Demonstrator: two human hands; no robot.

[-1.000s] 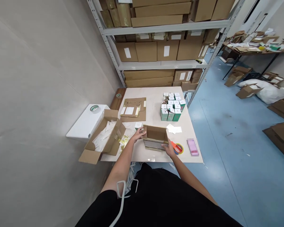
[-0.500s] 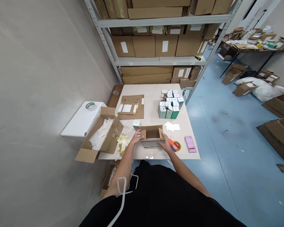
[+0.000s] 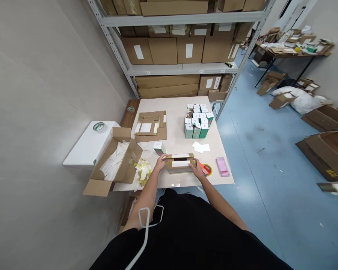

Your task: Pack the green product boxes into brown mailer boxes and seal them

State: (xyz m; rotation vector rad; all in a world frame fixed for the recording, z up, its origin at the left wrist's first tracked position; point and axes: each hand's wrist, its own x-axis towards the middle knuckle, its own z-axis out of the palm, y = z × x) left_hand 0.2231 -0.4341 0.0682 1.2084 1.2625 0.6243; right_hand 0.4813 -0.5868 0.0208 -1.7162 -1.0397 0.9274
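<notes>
A small cardboard box [image 3: 180,164] with a white label on its closed flaps sits at the near edge of the beige table [image 3: 177,131]. My left hand [image 3: 160,162] presses against its left end and my right hand [image 3: 197,170] against its right end, fingers bent around the box. A single white and green carton [image 3: 159,147] stands just behind my left hand. A group of several white and green cartons [image 3: 197,120] stands further back on the right.
An open cardboard box [image 3: 115,161] with white packing hangs over the table's left edge, yellow strips [image 3: 142,172] beside it. Flattened cardboard [image 3: 150,125], white cards [image 3: 201,147], an orange tape dispenser [image 3: 206,169] and a pink object [image 3: 222,167] lie around. Shelving [image 3: 174,67] with boxes stands behind.
The small box's flaps were open and are now folded shut, showing a white label. Both hands stayed at its ends. The camera view has shifted slightly.
</notes>
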